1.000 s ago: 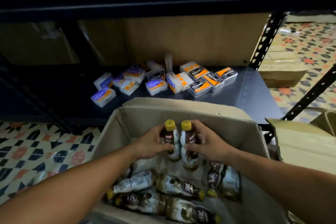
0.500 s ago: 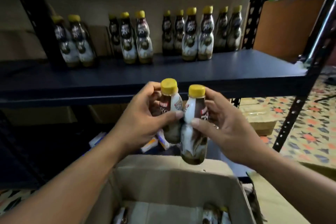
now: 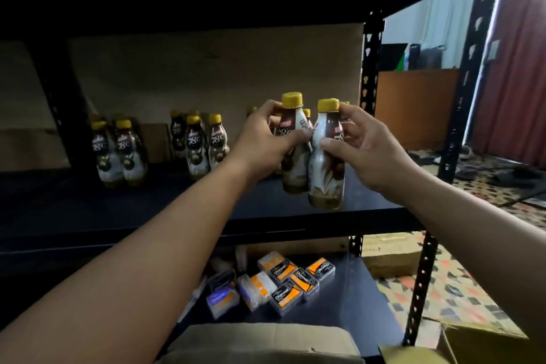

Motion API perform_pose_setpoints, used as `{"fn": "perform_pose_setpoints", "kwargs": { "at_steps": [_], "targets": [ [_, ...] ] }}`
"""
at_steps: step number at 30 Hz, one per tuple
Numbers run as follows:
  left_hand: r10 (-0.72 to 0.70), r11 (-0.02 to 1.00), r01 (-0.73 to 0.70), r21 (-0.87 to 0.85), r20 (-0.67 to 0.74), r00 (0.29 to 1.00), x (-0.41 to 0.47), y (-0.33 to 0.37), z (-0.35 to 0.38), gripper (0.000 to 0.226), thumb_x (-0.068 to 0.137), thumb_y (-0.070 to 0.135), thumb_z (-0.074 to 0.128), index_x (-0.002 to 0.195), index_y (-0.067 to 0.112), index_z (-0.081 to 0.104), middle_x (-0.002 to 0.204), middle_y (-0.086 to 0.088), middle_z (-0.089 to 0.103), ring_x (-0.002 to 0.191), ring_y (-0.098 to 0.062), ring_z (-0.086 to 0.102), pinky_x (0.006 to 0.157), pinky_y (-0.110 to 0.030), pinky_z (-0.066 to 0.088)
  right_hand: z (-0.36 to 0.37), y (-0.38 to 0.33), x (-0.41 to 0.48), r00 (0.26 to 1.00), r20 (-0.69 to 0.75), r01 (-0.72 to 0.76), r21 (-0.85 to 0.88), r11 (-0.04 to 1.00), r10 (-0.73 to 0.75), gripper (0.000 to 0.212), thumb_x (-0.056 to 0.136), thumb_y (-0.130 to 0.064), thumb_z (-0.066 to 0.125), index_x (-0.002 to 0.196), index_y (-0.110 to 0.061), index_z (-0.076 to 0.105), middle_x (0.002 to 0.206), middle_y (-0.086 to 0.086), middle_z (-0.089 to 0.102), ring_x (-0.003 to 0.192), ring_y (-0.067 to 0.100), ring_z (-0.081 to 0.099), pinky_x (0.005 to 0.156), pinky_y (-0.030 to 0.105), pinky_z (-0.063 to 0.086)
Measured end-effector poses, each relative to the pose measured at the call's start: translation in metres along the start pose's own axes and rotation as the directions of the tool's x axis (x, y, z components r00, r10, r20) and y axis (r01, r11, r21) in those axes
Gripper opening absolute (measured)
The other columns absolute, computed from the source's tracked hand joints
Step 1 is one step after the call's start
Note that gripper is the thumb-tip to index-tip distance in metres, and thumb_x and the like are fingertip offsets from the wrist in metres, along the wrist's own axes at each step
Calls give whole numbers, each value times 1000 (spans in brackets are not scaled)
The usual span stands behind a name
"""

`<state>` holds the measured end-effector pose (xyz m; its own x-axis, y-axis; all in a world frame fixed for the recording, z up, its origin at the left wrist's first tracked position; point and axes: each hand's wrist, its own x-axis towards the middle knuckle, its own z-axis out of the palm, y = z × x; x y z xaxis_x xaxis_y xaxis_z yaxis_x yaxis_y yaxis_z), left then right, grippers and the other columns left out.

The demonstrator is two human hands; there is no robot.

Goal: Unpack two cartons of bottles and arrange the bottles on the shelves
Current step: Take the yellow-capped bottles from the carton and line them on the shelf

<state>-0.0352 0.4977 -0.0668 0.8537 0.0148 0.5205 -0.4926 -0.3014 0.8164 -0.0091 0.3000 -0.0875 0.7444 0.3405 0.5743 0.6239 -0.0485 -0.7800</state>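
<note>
1. Left hand: fingers clamped round the neck and shoulder of the left bottle. Right hand: fingers clamped on the right bottle. Both bottles are yellow-capped, upright and touching side by side.
2. The pair sits over the front right of the dark middle shelf; cannot tell whether the bases touch it.
3. Same shelf, toward the back: standing bottles in small groups, some hidden behind the hands.
4. Lower shelf: small boxes scattered, with orange or blue labels.
5. Open carton at bottom edge; second carton at lower right.
6. Room: black perforated post, patterned tile floor, brown box on it beside the rack, red curtain far right.
</note>
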Motion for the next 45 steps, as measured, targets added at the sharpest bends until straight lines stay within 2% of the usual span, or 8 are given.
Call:
{"fn": "perform_pose_setpoints", "kwargs": {
  "at_steps": [6, 12, 15, 28, 33, 36, 39, 45],
  "targets": [
    [-67, 997, 67, 29, 3, 998, 32, -36, 37, 33, 82, 20, 83, 100, 33, 58, 100, 4, 69, 93, -14, 69, 77, -29, 59, -23, 47, 22, 994, -43, -101, -19, 995, 100, 64, 94, -5, 69, 150, -22, 43, 115, 0, 73, 102, 18, 73, 87, 41, 62],
    [-115, 989, 112, 94, 26, 993, 52, -68, 63, 61, 80, 33, 84, 133, 25, 55, 118, 7, 66, 109, -12, 63, 97, -38, 55, -48, 83, 35, 986, -56, -161, -100, 982, 156, 72, 96, -15, 69, 150, -48, 34, 142, -12, 51, 121, 16, 61, 95, 47, 58],
    [-127, 984, 115, 137, 86, 988, 65, -69, 71, 66, 84, 32, 80, 142, 22, 48, 114, 10, 63, 111, -15, 60, 97, -41, 55, -64, 88, 47, 988, -37, -156, -202, 967, 152, 79, 94, -14, 70, 144, -61, 31, 148, 3, 50, 121, 23, 62, 87, 47, 62],
    [-233, 949, 176, 260, 206, 951, 122, -72, 93, 83, 84, 39, 78, 152, 18, 36, 147, -4, 51, 137, -25, 47, 104, -35, 42, -101, 98, 91, 965, -38, -256, -344, 903, 259, 73, 88, -1, 73, 142, -39, 41, 121, 2, 69, 97, 27, 73, 82, 50, 62],
    [-199, 944, 133, 303, 195, 960, 130, -70, 92, 93, 87, 40, 75, 159, 24, 19, 152, -10, 45, 133, -29, 49, 96, -37, 46, -105, 89, 100, 964, -160, -264, -450, 853, 214, 57, 90, -33, 76, 140, -39, 49, 125, -8, 63, 105, 19, 66, 71, 29, 56],
    [-41, 902, -15, 431, 121, 992, 140, -62, 87, 74, 90, 45, 71, 152, 26, 37, 129, -3, 59, 116, -22, 59, 90, -35, 50, -111, 81, 111, 977, -182, -200, -588, 784, 113, 49, 87, -47, 77, 131, -34, 62, 115, -8, 65, 103, 16, 62, 77, 28, 49],
    [28, 857, -86, 508, 121, 992, 155, -56, 87, 33, 91, 36, 72, 121, 23, 67, 103, 4, 66, 102, -20, 66, 87, -40, 57, -114, 77, 123, 986, -137, -163, -700, 695, 94, 37, 84, -45, 80, 116, -29, 73, 107, 0, 70, 95, 19, 64, 76, 29, 48],
    [-38, 870, -64, 489, 195, 980, 181, -61, 91, 13, 89, 28, 75, 100, 30, 69, 107, 0, 70, 103, -22, 66, 91, -46, 57, -119, 75, 141, 986, -105, -163, -789, 593, 132, 34, 82, -38, 82, 114, -28, 75, 107, 4, 69, 85, 21, 66, 64, 26, 50]
  ]
}}
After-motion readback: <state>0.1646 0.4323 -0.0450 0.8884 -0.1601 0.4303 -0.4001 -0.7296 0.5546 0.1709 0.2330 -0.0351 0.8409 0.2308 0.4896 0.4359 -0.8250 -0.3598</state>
